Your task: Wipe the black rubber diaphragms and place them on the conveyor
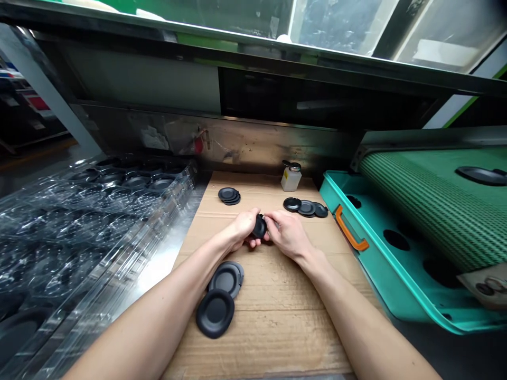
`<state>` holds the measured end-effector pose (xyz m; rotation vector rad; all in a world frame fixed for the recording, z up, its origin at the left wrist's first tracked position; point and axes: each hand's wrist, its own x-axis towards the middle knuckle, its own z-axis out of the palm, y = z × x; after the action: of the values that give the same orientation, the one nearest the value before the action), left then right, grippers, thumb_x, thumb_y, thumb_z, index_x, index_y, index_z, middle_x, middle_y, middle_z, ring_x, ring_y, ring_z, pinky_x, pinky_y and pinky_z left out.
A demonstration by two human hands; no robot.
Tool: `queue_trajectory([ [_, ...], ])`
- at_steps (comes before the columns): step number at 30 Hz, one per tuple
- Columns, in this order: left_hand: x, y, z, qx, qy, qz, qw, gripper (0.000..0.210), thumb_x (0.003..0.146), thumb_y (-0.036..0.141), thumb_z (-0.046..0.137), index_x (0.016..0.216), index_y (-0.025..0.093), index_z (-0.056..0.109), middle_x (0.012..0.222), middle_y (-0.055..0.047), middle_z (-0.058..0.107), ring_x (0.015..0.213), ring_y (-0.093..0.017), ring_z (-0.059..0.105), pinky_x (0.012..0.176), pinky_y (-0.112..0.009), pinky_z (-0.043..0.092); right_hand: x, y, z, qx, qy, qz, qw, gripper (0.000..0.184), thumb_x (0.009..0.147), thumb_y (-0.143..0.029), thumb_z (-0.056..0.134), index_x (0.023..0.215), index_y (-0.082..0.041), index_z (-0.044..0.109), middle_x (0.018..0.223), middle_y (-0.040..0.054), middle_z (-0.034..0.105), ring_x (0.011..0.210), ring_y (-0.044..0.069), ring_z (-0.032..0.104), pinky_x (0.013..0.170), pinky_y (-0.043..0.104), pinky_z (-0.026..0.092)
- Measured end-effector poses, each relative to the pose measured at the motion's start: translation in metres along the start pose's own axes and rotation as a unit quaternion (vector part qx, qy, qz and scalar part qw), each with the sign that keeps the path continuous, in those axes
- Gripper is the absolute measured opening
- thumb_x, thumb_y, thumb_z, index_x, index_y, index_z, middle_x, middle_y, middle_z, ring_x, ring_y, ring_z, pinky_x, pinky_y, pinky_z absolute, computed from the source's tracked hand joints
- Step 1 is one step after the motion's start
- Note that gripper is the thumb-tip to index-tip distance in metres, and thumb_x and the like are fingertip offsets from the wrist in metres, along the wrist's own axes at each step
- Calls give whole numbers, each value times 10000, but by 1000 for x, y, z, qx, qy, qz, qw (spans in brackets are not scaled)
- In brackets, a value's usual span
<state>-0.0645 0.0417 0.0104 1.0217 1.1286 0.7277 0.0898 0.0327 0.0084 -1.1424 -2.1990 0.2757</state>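
Over the middle of the cardboard sheet (pixel 285 327), my left hand (pixel 244 228) grips a round black plastic disc (pixel 259 227) held tilted on edge. My right hand (pixel 287 232) pinches at the disc's right edge, thumb and forefinger together; whether a small piece sits between them is hidden. Nearer to me, beside my left forearm, lie a grey-black dished disc (pixel 227 279) and a black one (pixel 215 313) overlapping it. Farther off rest a small stack of black discs (pixel 228 195) on the left and a row of overlapping discs (pixel 306 207) on the right.
A white bottle with a dark cap (pixel 291 177) stands at the cardboard's back edge. Clear plastic trays (pixel 106 221) holding black parts fill the left. At right, a teal bin (pixel 380 285) with an orange handle (pixel 350 229) sits below a green conveyor belt (pixel 431 184) carrying a disc.
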Motion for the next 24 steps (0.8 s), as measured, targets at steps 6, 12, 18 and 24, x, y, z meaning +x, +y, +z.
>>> queue_trajectory([
  [6, 1, -3, 1, 37, 6, 20, 999, 512, 930, 438, 273, 748, 93, 606, 566, -98, 640, 342, -127, 490, 299, -223, 334, 3, 5, 0, -26, -31, -3, 999, 209, 945, -209, 448, 832, -195, 624, 740, 25, 640, 705, 147, 571, 686, 244, 421],
  [12, -3, -4, 2, 149, 23, 39, 988, 731, 920, 614, 180, 634, 107, 622, 525, -83, 614, 314, -104, 441, 317, -229, 330, 8, 5, -5, -72, -85, -21, 994, 208, 917, -174, 459, 764, -191, 598, 755, 40, 643, 729, 152, 586, 718, 247, 424],
  [18, -7, -2, 0, 218, 34, 25, 975, 882, 852, 750, 101, 595, 109, 648, 406, -51, 512, 305, -106, 412, 323, -226, 287, 10, 2, -9, -119, -79, -56, 988, 159, 901, -157, 467, 861, -179, 619, 811, 55, 648, 762, 167, 579, 742, 260, 422],
  [24, -5, -3, 0, 161, 4, 43, 986, 844, 800, 812, 184, 626, 116, 627, 558, -89, 643, 326, -99, 448, 332, -223, 313, 11, 6, -1, -124, -46, -83, 988, 140, 874, -146, 501, 923, -167, 630, 883, 74, 648, 832, 192, 566, 819, 290, 419],
])
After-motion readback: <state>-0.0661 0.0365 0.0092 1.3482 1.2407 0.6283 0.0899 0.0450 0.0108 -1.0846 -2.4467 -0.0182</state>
